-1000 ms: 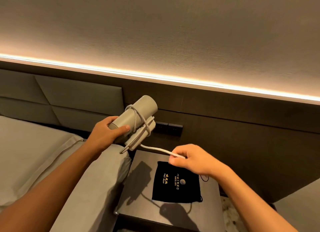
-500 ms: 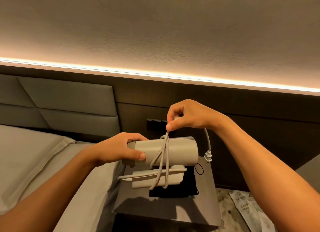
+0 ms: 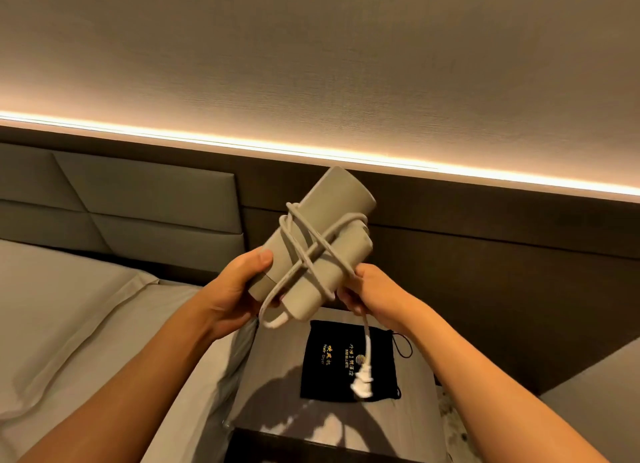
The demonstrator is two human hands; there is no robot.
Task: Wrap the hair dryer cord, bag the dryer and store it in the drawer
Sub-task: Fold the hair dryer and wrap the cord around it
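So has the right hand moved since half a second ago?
Yes. The right hand has dropped from above the hair dryer to its lower right, nearer the black bag on the nightstand.

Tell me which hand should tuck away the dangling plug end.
Right. The right hand already pinches the cord just above the hanging plug, while the left hand is occupied gripping the hair dryer.

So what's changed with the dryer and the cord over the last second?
The right hand carried the cord up over the hair dryer and back down, adding turns; only a short tail with the plug now hangs loose. The dryer tilted level, then nose-up again. The left hand kept its grip; the black bag stayed on the nightstand.
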